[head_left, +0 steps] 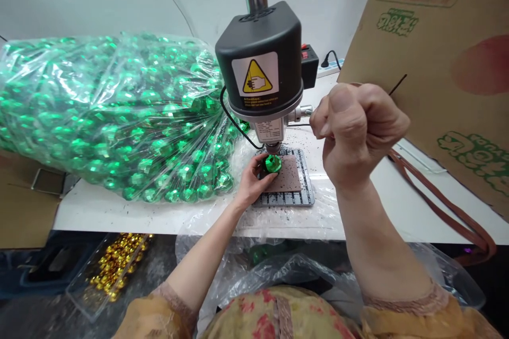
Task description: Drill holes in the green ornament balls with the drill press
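A small bench drill press (pixel 260 66) with a black head stands on the white table (pixel 119 209). Under its chuck lies a faceted green bead (pixel 273 163) on a brown pad (pixel 287 174) that covers the slotted metal base. My left hand (pixel 252 180) pinches that bead from the left and holds it in place on the pad. My right hand (pixel 356 130) is clenched in a fist round the thin feed lever that sticks out of the drill head's right side, at about chuck height.
A big clear bag of green beads (pixel 107 116) fills the table's left half. A cardboard sheet (pixel 441 58) leans at the right, with a brown strap (pixel 441 204) below it. Gold beads in a clear tray (pixel 113 265) sit under the table edge. A power strip (pixel 328 66) lies behind the drill.
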`<state>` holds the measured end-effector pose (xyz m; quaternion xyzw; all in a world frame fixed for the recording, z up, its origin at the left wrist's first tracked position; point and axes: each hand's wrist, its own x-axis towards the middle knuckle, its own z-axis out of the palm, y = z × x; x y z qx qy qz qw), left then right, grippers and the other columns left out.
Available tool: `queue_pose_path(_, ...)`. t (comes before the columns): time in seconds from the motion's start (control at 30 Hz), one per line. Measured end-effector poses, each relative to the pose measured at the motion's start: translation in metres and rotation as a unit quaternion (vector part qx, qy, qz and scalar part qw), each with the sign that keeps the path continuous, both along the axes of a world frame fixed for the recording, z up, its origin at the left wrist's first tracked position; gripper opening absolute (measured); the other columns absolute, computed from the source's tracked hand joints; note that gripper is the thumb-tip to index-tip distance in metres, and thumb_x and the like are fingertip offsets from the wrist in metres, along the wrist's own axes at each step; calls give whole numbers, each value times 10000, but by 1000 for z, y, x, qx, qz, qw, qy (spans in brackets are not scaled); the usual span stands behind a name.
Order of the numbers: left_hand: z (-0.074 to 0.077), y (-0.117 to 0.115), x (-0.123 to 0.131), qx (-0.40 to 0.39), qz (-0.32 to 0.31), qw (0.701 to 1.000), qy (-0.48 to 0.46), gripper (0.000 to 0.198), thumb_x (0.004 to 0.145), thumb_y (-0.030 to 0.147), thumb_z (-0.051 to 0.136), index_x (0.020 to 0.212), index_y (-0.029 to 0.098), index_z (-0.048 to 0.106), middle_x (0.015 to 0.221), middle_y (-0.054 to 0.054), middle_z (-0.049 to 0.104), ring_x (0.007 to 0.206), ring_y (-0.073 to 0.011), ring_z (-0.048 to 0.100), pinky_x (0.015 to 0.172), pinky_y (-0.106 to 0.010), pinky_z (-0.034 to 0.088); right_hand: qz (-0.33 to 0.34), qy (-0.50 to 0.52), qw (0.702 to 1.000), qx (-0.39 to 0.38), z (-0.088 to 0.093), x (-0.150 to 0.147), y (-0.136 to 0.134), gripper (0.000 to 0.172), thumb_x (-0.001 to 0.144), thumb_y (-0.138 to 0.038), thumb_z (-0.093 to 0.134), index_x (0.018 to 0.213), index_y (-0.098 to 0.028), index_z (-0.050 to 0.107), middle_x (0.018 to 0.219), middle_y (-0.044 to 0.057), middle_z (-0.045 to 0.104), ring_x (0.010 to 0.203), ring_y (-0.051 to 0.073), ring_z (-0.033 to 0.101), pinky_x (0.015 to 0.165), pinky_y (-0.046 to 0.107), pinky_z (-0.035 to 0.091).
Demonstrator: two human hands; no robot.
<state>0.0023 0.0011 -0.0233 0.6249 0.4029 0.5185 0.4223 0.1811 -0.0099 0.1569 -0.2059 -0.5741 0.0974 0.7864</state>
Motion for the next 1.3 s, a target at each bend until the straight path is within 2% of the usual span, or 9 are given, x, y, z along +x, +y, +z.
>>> queue_pose_path(0.27, 5, -7, 4, 23, 4, 999, 47, 572, 807, 368, 828, 1298, 219, 577, 1317, -121, 629, 1220, -272, 629, 1098, -460, 501, 33, 23, 999, 14, 0, 0, -1, 508, 948, -340, 606, 601, -230, 252, 508, -35, 339, 435, 119, 342, 451, 356, 304)
queue_pose_path(0.47, 7, -10, 14, -26, 16, 1000, -4, 520, 833, 440, 817, 1246, 222, 587, 1197, -93, 672, 1132, -250, 656, 1061, -449, 511, 15, 13, 1000, 16, -1, 0, 1, 516, 962, -363, 588, 613, -232, 231, 502, -40, 296, 432, 109, 341, 430, 335, 294)
queue_pose_path(0.57, 7, -10, 18, -32, 39, 998, -42, 545, 782, 440, 867, 1198, 221, 590, 1182, -88, 680, 1131, -249, 663, 1063, -449, 513, 30, 25, 999, 25, -1, -1, 2, 523, 954, -344, 609, 610, -225, 234, 503, -44, 310, 429, 96, 338, 431, 321, 287)
queue_pose_path(0.7, 5, -11, 21, -45, 46, 996, -55, 575, 747, 422, 899, 1183, 215, 586, 1165, -87, 686, 1129, -252, 670, 1067, -461, 518, 4, 11, 1000, -10, -2, -1, 0, 529, 959, -383, 597, 607, -227, 234, 508, -42, 313, 432, 96, 315, 445, 336, 274)
queue_pose_path(0.8, 4, -12, 20, -46, 50, 996, -55, 572, 747, 430, 896, 1176, 213, 585, 1152, -87, 689, 1124, -254, 674, 1061, -459, 526, -30, 11, 999, -31, 4, -2, -1, 522, 963, -384, 592, 590, -231, 262, 498, -47, 309, 431, 89, 306, 455, 333, 268)
queue_pose_path(0.9, 2, -12, 19, -36, 46, 997, -43, 576, 754, 444, 885, 1185, 213, 581, 1157, -89, 686, 1123, -255, 674, 1050, -454, 532, -50, 9, 998, -40, 19, -3, 3, 517, 961, -330, 605, 574, -232, 277, 493, -58, 323, 428, 63, 310, 460, 303, 281)
queue_pose_path(1.03, 1, -13, 17, 10, 30, 999, -16, 553, 746, 436, 886, 1153, 208, 589, 1233, -110, 657, 1195, -274, 643, 1076, -465, 509, -24, 26, 998, -51, 36, -5, 13, 513, 947, -170, 599, 570, -235, 258, 488, -73, 326, 397, 48, 294, 425, 288, 266)
queue_pose_path(1.13, 1, -14, 18, 31, 27, 999, -6, 527, 760, 445, 872, 1134, 208, 585, 1253, -115, 648, 1215, -274, 634, 1087, -466, 500, 5, 55, 998, -38, 39, -6, 17, 513, 921, -93, 591, 561, -240, 257, 479, -74, 307, 383, 64, 292, 420, 310, 244)
queue_pose_path(1.3, 3, -16, 20, 22, 46, 999, 1, 500, 789, 462, 852, 1138, 212, 595, 1280, -114, 652, 1228, -271, 635, 1070, -449, 510, 14, 50, 998, -41, 35, -4, 16, 485, 926, -131, 602, 576, -248, 287, 496, -66, 328, 408, 78, 309, 444, 320, 265)
